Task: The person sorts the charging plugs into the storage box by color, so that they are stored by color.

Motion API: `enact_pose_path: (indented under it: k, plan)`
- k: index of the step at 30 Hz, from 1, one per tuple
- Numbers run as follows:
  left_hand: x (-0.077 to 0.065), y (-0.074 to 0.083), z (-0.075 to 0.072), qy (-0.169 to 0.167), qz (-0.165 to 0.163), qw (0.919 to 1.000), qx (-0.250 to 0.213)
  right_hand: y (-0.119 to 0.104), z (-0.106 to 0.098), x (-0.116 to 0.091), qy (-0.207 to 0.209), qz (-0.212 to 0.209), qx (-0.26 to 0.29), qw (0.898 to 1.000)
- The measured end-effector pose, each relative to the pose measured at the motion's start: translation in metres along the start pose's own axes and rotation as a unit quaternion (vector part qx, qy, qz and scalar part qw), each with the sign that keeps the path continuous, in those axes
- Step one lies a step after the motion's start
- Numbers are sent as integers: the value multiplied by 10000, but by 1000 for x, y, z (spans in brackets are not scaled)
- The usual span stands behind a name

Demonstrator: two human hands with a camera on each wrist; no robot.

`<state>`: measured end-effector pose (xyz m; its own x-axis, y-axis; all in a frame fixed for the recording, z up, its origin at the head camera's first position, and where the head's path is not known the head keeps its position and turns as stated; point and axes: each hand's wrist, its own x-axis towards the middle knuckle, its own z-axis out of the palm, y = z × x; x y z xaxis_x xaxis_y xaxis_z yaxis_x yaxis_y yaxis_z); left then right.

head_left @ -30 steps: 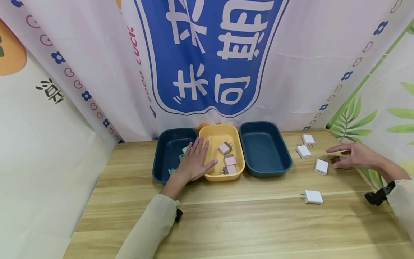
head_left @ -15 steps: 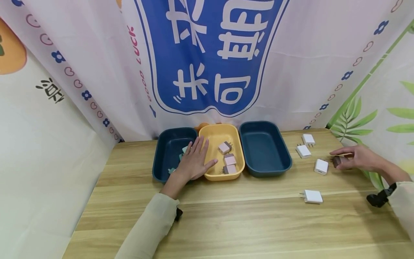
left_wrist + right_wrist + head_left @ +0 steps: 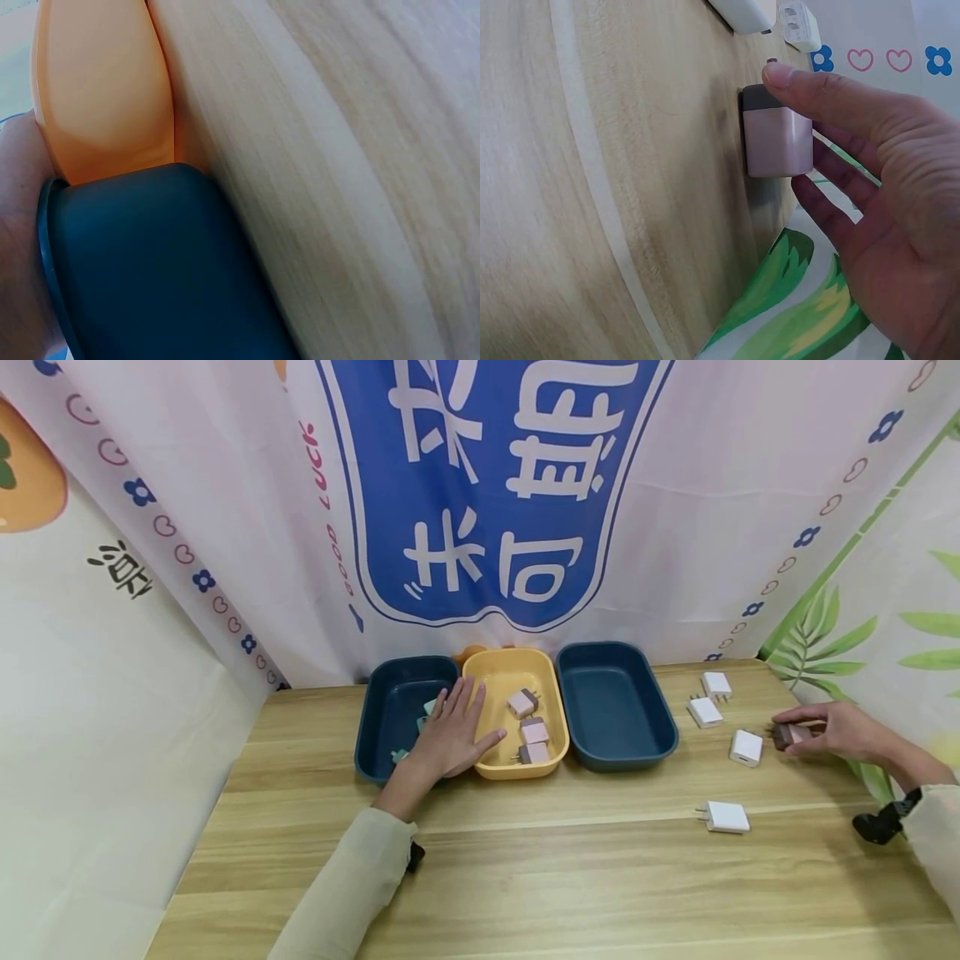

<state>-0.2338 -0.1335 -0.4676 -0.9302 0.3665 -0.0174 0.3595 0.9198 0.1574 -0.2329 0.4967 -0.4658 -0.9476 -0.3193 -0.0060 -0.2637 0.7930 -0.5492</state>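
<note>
At the table's right side my right hand (image 3: 847, 732) pinches a pink-and-brown charger plug (image 3: 791, 737) between thumb and fingers. The right wrist view shows the thumb on the dark end of this charger plug (image 3: 778, 141), which is close to the wood. My left hand (image 3: 447, 737) lies with straight fingers across the adjoining rims of the left dark blue tray (image 3: 386, 693) and the yellow tray (image 3: 501, 670). Under it, green plugs (image 3: 400, 756) in the blue tray are partly hidden. Several pink-and-brown plugs (image 3: 534, 730) lie in the yellow tray.
A second dark blue tray (image 3: 615, 710) stands right of the yellow one, with nothing in it. White charger plugs (image 3: 746, 747) are scattered between it and my right hand, one white plug (image 3: 726, 817) nearer the front. A printed curtain (image 3: 675, 568) hangs behind the table.
My right thumb and fingers have closed around the pink-and-brown charger plug, and its pink part now shows more. The left hand has stayed put on the trays.
</note>
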Motion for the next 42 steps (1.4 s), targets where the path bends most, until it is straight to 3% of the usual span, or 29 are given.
enact_pose_path:
  k: [10, 20, 33, 42]
  plan:
    - [1, 1, 2, -3, 0, 10000, 7, -1, 0, 0, -151, 370, -216, 9990]
    - [1, 0, 1, 4, 18, 10000, 5, 2, 2, 2, 19, 253, -456, 9986]
    - [0, 0, 1, -11, 27, 10000, -10, -5, -1, 3, 120, 567, -196, 9981]
    - [0, 0, 0, -29, 8, 10000, 20, -15, -2, 8, 269, 383, -112, 9988]
